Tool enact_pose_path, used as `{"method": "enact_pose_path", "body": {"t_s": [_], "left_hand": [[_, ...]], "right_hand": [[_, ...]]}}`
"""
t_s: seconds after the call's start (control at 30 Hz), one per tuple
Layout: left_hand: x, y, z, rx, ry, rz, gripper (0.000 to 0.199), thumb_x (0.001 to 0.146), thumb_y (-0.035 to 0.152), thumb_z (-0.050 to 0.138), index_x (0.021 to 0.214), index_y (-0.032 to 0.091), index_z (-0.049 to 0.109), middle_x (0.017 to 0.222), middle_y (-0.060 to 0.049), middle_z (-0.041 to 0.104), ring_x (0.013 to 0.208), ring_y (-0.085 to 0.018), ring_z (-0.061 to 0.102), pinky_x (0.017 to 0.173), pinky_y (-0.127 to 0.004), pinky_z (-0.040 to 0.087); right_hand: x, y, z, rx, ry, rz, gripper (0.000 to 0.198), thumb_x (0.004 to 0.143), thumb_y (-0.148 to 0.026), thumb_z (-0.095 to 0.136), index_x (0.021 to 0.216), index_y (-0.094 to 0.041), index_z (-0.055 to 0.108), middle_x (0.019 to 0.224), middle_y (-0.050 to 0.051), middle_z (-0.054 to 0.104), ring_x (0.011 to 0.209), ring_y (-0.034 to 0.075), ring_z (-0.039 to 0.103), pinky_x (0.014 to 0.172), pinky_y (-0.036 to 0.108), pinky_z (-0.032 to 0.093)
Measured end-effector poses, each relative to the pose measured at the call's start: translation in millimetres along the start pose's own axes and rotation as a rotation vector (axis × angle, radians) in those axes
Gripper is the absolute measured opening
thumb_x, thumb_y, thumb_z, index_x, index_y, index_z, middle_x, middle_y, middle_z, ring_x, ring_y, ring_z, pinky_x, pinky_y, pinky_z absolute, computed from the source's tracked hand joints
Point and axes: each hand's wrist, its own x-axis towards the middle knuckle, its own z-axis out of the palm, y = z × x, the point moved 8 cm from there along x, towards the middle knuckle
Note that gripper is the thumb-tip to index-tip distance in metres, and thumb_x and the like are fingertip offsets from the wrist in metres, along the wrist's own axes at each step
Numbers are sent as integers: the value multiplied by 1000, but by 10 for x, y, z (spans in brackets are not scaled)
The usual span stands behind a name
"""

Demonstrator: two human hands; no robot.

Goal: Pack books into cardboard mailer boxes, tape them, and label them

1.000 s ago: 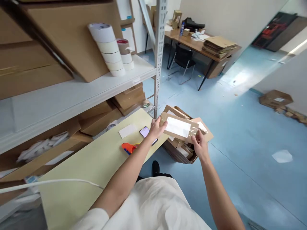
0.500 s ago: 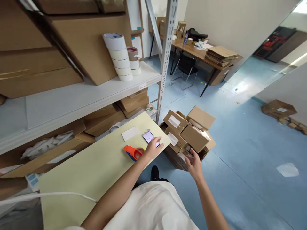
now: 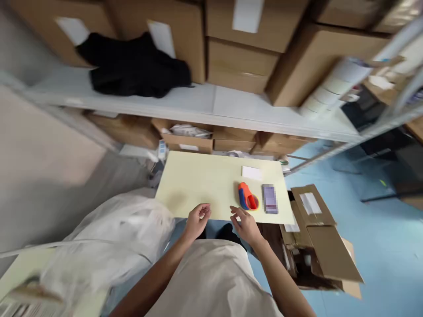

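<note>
Over the near edge of a pale yellow table (image 3: 198, 178), my left hand (image 3: 195, 222) is held with loosely curled fingers and a gap at the thumb; nothing shows in it. To its right my right hand (image 3: 247, 226) hovers at the same edge, fingers bent and apart, holding nothing. Closest to that hand lies an orange and blue tape dispenser (image 3: 245, 197) with a roll of tape on it. A phone (image 3: 270, 199) with a lit, pixelated screen rests right of the dispenser. Behind them is a flat white card or box (image 3: 251, 172).
A metal shelf (image 3: 231, 108) with cardboard boxes (image 3: 243, 64), black cloth (image 3: 139, 66) and stacked tape rolls (image 3: 330, 90) spans the far side. Opened cartons (image 3: 330, 251) stand on the floor at right. White plastic wrapping (image 3: 115, 233) bulges at left.
My view has turned left toward the shelf. My left hand has left the phone and my right hand has come away from the cartons; both are now at the table's near edge.
</note>
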Motion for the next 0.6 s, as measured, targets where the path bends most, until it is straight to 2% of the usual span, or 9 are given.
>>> {"method": "enact_pose_path", "body": {"t_s": [0.17, 0.3, 0.47, 0.6], "left_hand": [[-404, -235, -573, -86, 216, -55, 27, 81, 40, 55, 95, 18, 62, 86, -6, 68, 77, -17, 64, 73, -31, 51], [-702, -453, -886, -137, 417, -170, 29, 82, 39, 52, 96, 15, 62, 82, -7, 67, 73, -17, 62, 70, -32, 50], [-1174, -562, -1094, -165, 693, -266, 30, 80, 37, 56, 100, 16, 59, 84, -6, 66, 72, -16, 60, 67, -31, 49], [-1701, -609, -1142, -216, 947, -304, 44, 77, 39, 60, 115, 19, 51, 92, -6, 65, 73, -15, 60, 67, -30, 50]], "right_hand": [[341, -640, 691, -116, -306, -306, 31, 91, -23, 41, 117, -21, 57, 101, 8, 68, 86, 20, 65, 79, 36, 51], [395, -920, 1007, -158, -488, -498, 31, 91, -23, 40, 114, -22, 60, 99, 7, 69, 87, 21, 65, 81, 36, 51], [526, -956, 1193, -90, -606, -613, 31, 91, -25, 39, 112, -24, 61, 97, 6, 70, 85, 20, 66, 79, 36, 52], [585, -1112, 1441, -100, -699, -723, 32, 89, -29, 40, 112, -25, 63, 94, 5, 71, 84, 22, 66, 77, 38, 52]]}}
